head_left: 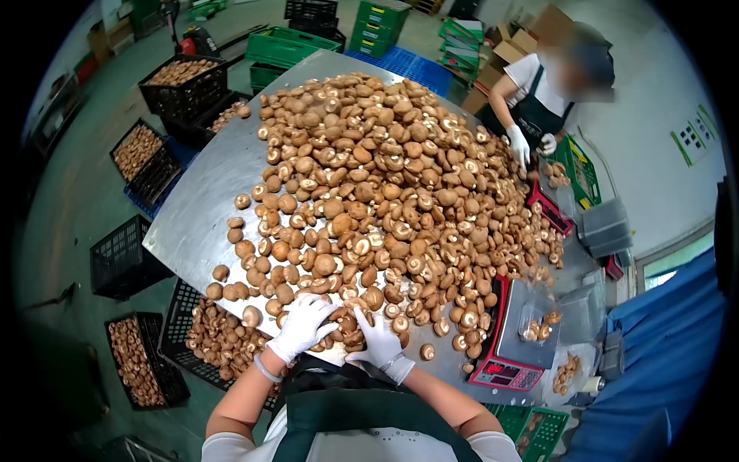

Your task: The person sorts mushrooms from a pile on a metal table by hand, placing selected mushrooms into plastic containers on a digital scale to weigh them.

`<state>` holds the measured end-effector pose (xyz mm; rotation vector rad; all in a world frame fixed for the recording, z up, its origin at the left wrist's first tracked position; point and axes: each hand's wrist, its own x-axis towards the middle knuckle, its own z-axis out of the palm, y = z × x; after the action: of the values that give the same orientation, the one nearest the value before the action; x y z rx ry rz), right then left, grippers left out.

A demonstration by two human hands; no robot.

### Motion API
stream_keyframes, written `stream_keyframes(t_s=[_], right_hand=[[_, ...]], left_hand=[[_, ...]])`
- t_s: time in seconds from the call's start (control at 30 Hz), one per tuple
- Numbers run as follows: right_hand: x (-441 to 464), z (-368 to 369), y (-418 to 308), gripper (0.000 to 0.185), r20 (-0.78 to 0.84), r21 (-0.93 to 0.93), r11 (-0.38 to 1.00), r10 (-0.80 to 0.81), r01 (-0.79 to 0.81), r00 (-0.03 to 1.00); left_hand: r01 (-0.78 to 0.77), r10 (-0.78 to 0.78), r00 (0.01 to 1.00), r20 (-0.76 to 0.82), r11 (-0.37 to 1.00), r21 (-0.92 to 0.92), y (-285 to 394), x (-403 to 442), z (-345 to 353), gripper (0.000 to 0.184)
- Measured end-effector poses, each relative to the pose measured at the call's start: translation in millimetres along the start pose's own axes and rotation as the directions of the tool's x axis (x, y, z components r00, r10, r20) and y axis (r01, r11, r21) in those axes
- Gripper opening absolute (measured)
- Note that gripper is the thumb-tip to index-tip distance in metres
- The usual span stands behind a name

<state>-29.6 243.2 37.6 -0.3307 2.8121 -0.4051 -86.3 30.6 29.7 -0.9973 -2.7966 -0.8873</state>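
Note:
A large heap of brown shiitake mushrooms [385, 165] covers much of the metal table [192, 204]. At the near edge of the heap, my left hand [302, 325], in a white glove, lies against a few mushrooms with its fingers stretched out to the right. Facing it, my right hand [379, 343], gloved too, has its fingers apart and pointing forward. A small cluster of mushrooms [348, 329] sits between both hands. The undersides of my fingers are partly hidden.
Right of me, a red scale [504, 373] bears a clear tub [536, 323] with mushrooms. A black crate [178, 327] of mushrooms stands below the table's left edge. Across the table, a person in white gloves works by another red scale [548, 206]. Clear tubs [604, 223] are stacked nearby.

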Motion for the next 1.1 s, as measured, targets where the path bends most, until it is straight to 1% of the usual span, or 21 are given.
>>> stream_keyframes(t_s=[0.07,0.17,0.2,0.27,0.37,0.47,0.5,0.57,0.6,0.63,0.67,0.7,0.73,0.8,0.87,0.9,0.93,0.97,1.0,1.03,1.1], right_hand=[[6.2,2.8,-7.8,0.118,-0.085,-0.015,0.996,-0.09,0.089,0.992],[14.9,6.0,-24.2,0.116,-0.001,0.08,0.992,-0.097,0.097,0.995],[19.8,11.4,-30.2,0.113,-0.142,0.178,0.959,-0.198,0.222,0.97],[30.1,17.5,-47.8,0.112,0.064,0.318,0.934,-0.193,0.163,0.979],[49.9,33.5,-86.4,0.105,0.132,0.469,0.856,-0.313,0.219,0.941],[53.3,35.4,-96.9,0.092,0.105,0.635,0.657,-0.595,0.407,0.797],[52.7,9.3,-92.3,0.086,0.191,0.613,0.685,-0.611,0.393,0.768],[54.2,-18.4,-60.7,0.077,-0.007,0.639,0.669,-0.49,0.381,0.872],[53.1,-48.3,-46.4,0.076,-0.065,0.503,0.806,-0.325,0.312,0.944],[61.1,-53.3,-16.2,0.081,-0.242,0.3,0.874,-0.319,0.383,0.916],[58.3,-86.1,-9.2,0.089,-0.131,0.097,0.985,-0.133,0.146,0.982],[59.6,-81.8,18.9,0.094,-0.189,-0.036,0.998,-0.06,0.054,0.98],[63.5,-79.3,41.1,0.1,-0.049,-0.019,0.998,0.063,-0.064,0.997],[68.3,-60.7,59.4,0.105,0.039,0.005,0.994,0.107,-0.108,0.993],[76.8,-50.0,49.3,0.112,-0.007,0.028,0.999,0.046,-0.046,0.999],[82.9,-40.9,41.5,0.114,-0.035,0.083,0.993,-0.085,0.087,0.996],[86.4,-34.2,23.3,0.115,-0.059,0.08,0.99,-0.114,0.118,0.992],[90.2,-27.5,9.4,0.116,-0.007,0.292,0.953,-0.081,0.08,0.997],[99.9,-5.3,7.3,0.114,-0.11,0.298,0.935,-0.165,0.191,0.98],[103.5,-10.1,-7.7,0.112,-0.031,0.37,0.905,-0.213,0.209,0.977],[119.7,26.4,-29.8,0.104,-0.236,0.495,0.753,-0.365,0.434,0.901]], left_hand=[[0.067,-0.066,0.998,0.014,0.997,-0.039,-4.5,-15.3,-7.2,0.041],[0.112,-0.116,0.993,-0.036,0.989,-0.093,-20.5,-40.7,-15.3,0.03],[0.129,-0.135,0.99,-0.051,0.987,-0.099,-22.3,-46.9,-23.3,0.028],[0.183,-0.189,0.98,-0.068,0.979,-0.093,-26.1,-59.8,-36.9,0.021],[0.343,-0.352,0.933,-0.079,0.933,-0.109,-55.6,-93.2,-44.4,0.023],[0.501,-0.509,0.861,0.002,0.848,-0.172,-60.4,-106.3,-84.4,0.022],[0.56,-0.575,0.818,-0.01,0.802,-0.209,-62.1,-106.8,-98.2,0.022],[0.565,-0.618,0.766,-0.175,0.778,-0.274,-67.4,-102.1,-120.2,0.022],[0.562,-0.599,0.756,-0.262,0.8,-0.209,-83.4,-102.6,-122.8,0.02],[0.586,-0.606,0.713,-0.354,0.791,-0.174,-99.1,-101.0,-124.2,0.02],[0.61,-0.601,0.665,-0.443,0.779,-0.142,-115.5,-99.4,-123.2,0.02],[0.626,-0.596,0.634,-0.492,0.77,-0.124,-136.1,-97.6,-118.3,0.021],[0.637,-0.584,0.607,-0.539,0.763,-0.109,-159.5,-94.2,-110.2,0.022],[0.724,-0.749,0.568,-0.341,0.652,-0.227,-212.5,-87.2,-82.2,0.028],[0.706,-0.82,0.541,-0.188,0.564,-0.428,-190.3,-44.5,-83.4,0.03],[0.584,-0.822,0.568,-0.036,0.434,-0.685,-190.6,-29.8,-67.0,0.033],[0.628,-0.75,0.659,0.047,0.515,-0.583,-174.7,-9.9,-69.8,0.036],[0.619,-0.701,0.712,0.027,0.61,-0.494,-162.4,5.1,-66.8,0.038],[0.598,-0.649,0.76,0.01,0.694,-0.4,-154.4,14.5,-64.1,0.039],[0.627,-0.637,0.758,0.139,0.653,-0.425,-151.9,18.4,-64.5,0.04],[0.672,-0.622,0.733,0.276,0.6,-0.434,-126.2,19.1,-80.4,0.039]])
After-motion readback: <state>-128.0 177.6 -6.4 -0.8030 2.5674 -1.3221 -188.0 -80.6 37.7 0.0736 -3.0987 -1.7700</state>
